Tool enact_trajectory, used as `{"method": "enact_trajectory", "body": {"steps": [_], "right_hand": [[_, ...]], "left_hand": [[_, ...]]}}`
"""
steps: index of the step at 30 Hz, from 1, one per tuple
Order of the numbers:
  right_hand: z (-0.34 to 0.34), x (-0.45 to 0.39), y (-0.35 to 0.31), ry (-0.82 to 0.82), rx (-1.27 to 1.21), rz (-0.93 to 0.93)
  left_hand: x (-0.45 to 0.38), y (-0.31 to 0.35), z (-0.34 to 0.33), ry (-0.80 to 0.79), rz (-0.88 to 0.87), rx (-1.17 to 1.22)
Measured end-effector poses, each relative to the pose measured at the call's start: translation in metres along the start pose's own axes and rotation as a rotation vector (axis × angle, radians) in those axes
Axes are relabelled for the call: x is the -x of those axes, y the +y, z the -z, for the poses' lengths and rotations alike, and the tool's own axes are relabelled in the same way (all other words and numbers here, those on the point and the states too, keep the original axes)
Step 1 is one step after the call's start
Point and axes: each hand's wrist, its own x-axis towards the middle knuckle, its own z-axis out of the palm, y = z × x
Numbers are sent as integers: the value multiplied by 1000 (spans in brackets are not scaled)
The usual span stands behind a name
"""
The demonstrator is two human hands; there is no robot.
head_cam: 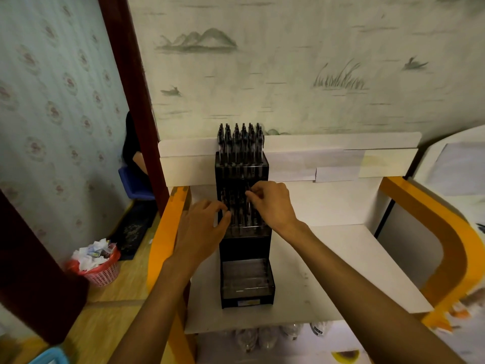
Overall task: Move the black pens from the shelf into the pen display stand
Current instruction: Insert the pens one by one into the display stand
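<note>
Head view, looking down on a white shelf [341,258] with orange edging, set against a wall papered with ink-style hills and reeds; at far left, on the wooden floor, a pink waste basket [103,273] overflows with crumpled paper; behind it stands a dark red door frame [131,88], and beyond that a blue chair [133,183] is partly seen; the left hand [202,227] reaches in from below, its fingers curled against the left edge of the pen display stand [245,248], thumb near the middle row; whether it grasps a pen there I cannot tell; the black, tiered stand sits upright on the shelf, its back tier touching the white rear panel; black pens [240,139] fill the top tier, standing upright with clips up; more dark pens stand in the middle tier, blurred; the lowest tier near the front looks clear-fronted; the right hand [273,203] hovers over the middle tier, thumb and forefinger pinching the top of a black pen [248,191] there.
</note>
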Motion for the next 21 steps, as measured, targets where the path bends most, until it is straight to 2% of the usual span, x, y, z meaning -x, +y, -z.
{"method": "enact_trajectory", "body": {"steps": [2,7,13,21], "right_hand": [[-4,2,1,-59,22,-12],[-12,8,3,-26,40,-29],[-12,10,8,-106,107,-93],[-3,30,7,-93,141,-110]], "left_hand": [[0,2,0,-7,9,7],[1,3,-2,-21,6,24],[0,7,-3,-51,-4,53],[4,17,-11,-79,-44,49]]}}
